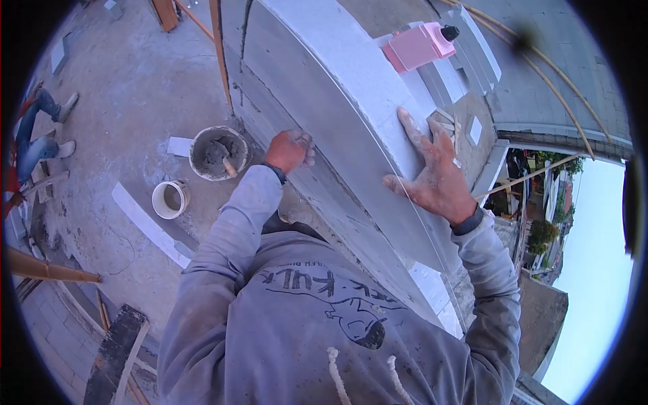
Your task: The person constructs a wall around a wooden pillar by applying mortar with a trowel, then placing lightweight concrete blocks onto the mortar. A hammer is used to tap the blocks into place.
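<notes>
My left hand (289, 150) is closed in a fist against the side face of the grey block wall (324, 115); whatever its fingers may hold is hidden. Spread fingers of my right hand (435, 172) rest on the pale top of the wall, beside a thin taut string (412, 199). Beyond that hand, a pink bottle (420, 47) with a black cap lies on light blocks (442, 79). A bucket of grey mortar (219, 154) with a tool handle in it stands on the floor beside my left forearm.
A small white bucket (170, 200) and a long pale board (148, 226) are on the floor. At the far left a person (37, 138) sits, legs showing. Wooden posts (221, 61) stand by the wall. Dark plank (116, 354) lies lower left; bamboo poles (563, 101) cross upper right.
</notes>
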